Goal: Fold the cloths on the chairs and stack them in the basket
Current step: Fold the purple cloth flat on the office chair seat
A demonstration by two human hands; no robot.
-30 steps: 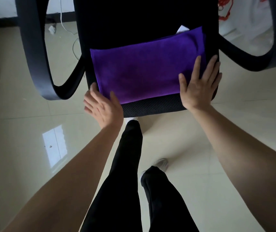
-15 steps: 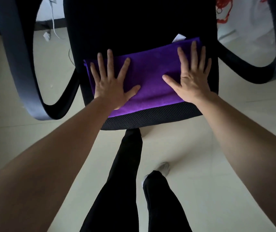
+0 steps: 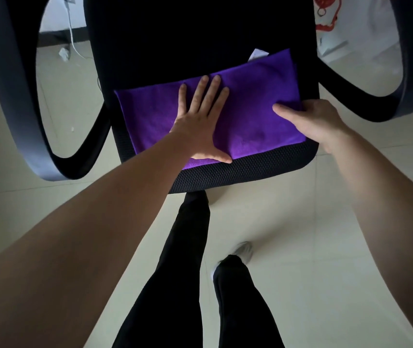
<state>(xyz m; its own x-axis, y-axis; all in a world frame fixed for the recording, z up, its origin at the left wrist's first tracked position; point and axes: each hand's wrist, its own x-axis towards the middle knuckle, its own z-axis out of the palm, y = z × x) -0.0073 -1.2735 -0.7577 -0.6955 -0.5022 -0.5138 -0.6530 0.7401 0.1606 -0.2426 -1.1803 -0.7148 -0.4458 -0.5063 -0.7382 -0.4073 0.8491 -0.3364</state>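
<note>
A purple cloth (image 3: 255, 96), folded into a long rectangle, lies flat on the black mesh seat of an office chair (image 3: 238, 172). My left hand (image 3: 200, 119) rests palm down on the cloth's middle, fingers spread. My right hand (image 3: 311, 119) grips the cloth's right edge, thumb on top and fingers tucked under the edge. A small white tag (image 3: 257, 54) sticks out at the cloth's far right corner. No basket is in view.
The chair's curved armrests stand at the left (image 3: 24, 121) and at the right (image 3: 411, 71). My legs in black trousers (image 3: 188, 259) stand on the pale tiled floor before the seat. A white cable (image 3: 72, 38) hangs at the far left.
My left hand slid from the cloth's left part to its middle. My right hand moved from lying flat on the cloth to gripping its right edge.
</note>
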